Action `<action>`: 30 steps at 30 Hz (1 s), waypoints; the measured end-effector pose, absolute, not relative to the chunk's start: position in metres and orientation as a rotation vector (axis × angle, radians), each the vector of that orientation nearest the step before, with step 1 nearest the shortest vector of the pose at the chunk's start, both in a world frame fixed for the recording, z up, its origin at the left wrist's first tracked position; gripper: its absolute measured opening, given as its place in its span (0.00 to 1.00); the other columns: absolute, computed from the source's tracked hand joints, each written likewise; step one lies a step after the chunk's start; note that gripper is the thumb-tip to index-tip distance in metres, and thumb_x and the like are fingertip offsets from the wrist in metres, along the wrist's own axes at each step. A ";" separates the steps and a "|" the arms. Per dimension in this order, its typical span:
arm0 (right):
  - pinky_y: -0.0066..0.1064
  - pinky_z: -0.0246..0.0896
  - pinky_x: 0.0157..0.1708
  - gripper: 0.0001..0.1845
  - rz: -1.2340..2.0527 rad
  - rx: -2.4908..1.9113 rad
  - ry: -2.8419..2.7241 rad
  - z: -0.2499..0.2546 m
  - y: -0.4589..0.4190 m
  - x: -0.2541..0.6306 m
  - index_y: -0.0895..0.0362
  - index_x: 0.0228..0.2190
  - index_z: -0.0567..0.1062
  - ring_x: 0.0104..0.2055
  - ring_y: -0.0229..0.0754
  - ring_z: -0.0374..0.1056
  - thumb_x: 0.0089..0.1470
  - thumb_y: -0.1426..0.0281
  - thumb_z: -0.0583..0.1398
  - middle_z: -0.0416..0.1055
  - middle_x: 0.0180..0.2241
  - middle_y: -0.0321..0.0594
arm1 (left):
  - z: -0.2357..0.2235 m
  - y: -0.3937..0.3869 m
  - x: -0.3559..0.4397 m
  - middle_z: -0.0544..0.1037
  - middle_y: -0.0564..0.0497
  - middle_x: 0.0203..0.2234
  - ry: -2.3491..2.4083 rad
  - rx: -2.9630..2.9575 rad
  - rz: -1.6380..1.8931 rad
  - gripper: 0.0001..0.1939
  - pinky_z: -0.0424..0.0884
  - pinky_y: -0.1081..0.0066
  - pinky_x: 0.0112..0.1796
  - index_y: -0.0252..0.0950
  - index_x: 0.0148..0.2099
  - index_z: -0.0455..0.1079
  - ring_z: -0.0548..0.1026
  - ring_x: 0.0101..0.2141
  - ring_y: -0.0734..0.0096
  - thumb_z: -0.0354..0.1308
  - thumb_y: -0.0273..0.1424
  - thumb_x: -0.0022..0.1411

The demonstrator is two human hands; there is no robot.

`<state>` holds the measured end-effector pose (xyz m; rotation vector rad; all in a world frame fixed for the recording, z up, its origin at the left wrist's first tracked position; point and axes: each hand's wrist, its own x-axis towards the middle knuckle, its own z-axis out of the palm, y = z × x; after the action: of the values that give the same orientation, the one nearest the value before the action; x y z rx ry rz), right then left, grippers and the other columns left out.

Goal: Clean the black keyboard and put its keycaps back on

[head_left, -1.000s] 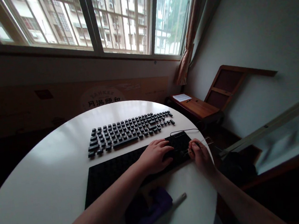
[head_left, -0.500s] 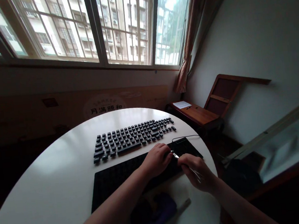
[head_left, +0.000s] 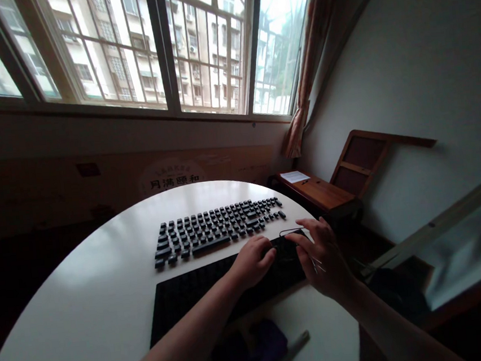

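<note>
My left hand (head_left: 254, 260) is closed over the black keyboard base (head_left: 183, 291), thumb and fingertips pinched around a small dark piece that looks like a keycap (head_left: 275, 247). Just right of it, my right hand (head_left: 322, 255) hovers over the base's right end, thumb and index finger spread. Thin metal wires of what looks like a keycap puller (head_left: 317, 264) stick out from its palm, held by the lower fingers; the rest is hidden. Behind the base, black keycaps (head_left: 211, 228) stand in rows, a long spacebar cap (head_left: 211, 245) at the front.
A purple item (head_left: 267, 342), seemingly a pouch, lies near me on the white round table (head_left: 78, 309), beside a pale stick-like object (head_left: 299, 340). A cable (head_left: 290, 230) runs from the base. Right of the table stands a wooden chair (head_left: 321, 187) with paper (head_left: 294, 177) on it.
My right hand has drawn the puller away from my left fingertips, and its thumb and index finger have spread. My left hand stays over the base. The view has tilted slightly upward.
</note>
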<state>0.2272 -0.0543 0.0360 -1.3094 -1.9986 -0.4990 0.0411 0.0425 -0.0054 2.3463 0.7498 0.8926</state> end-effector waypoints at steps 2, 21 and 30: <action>0.54 0.51 0.60 0.19 -0.412 -1.225 -2.066 0.037 -0.049 0.227 0.55 0.48 0.73 0.56 0.54 0.61 0.57 0.76 0.52 0.66 0.52 0.50 | -0.007 0.044 0.041 0.71 0.50 0.30 0.755 2.313 0.897 0.10 0.64 0.68 0.39 0.37 0.32 0.66 0.69 0.35 0.64 0.51 0.35 0.64; 0.29 0.64 0.39 0.13 -0.108 -1.418 -2.294 0.029 -0.012 0.219 0.51 0.45 0.77 0.40 0.43 0.75 0.59 0.73 0.60 0.79 0.39 0.38 | -0.014 0.053 0.042 0.70 0.53 0.25 0.813 2.161 0.926 0.12 0.61 0.71 0.32 0.36 0.29 0.66 0.68 0.30 0.69 0.52 0.35 0.63; 0.33 0.65 0.43 0.09 0.081 -1.539 -2.163 0.031 0.083 0.277 0.54 0.38 0.81 0.39 0.45 0.74 0.53 0.69 0.65 0.80 0.36 0.40 | -0.012 0.053 0.041 0.73 0.50 0.28 0.753 2.181 0.840 0.16 0.64 0.70 0.37 0.35 0.28 0.70 0.70 0.32 0.67 0.53 0.38 0.63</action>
<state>0.2765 0.0826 0.0310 -1.5391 -2.1634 0.0807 0.0409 0.0528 -0.0123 2.1815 0.7527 0.8398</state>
